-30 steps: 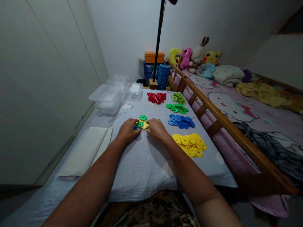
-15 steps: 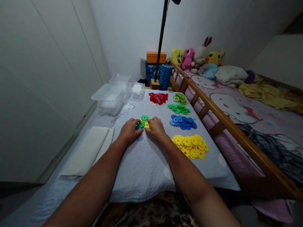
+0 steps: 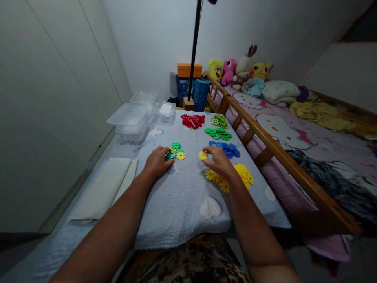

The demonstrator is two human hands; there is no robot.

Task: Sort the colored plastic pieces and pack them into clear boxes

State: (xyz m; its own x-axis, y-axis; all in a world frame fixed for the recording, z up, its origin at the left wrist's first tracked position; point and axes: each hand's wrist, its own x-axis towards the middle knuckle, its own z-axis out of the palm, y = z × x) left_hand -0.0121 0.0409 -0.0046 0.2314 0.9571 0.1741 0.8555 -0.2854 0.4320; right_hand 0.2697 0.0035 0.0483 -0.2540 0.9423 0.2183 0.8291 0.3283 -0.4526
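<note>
My left hand is closed on a small cluster of joined snowflake discs, green, yellow and blue, just above the cloth-covered table. Between the thumb and fingertips of my right hand is a single yellow snowflake disc, apart from the cluster. Under and beside my right wrist lies a pile of yellow discs, partly hidden by it. Blue discs are heaped just beyond my right hand. Green discs, light green discs and a red pile lie farther back.
Clear plastic containers stand at the back left of the table. A folded cream cloth lies along the left side. A wooden bed rail runs close along the right edge. A black pole rises behind the table.
My right hand has moved right, away from the cluster, and now holds a single yellow disc near the piles. My left hand stays on the cluster. The view has shifted slightly.
</note>
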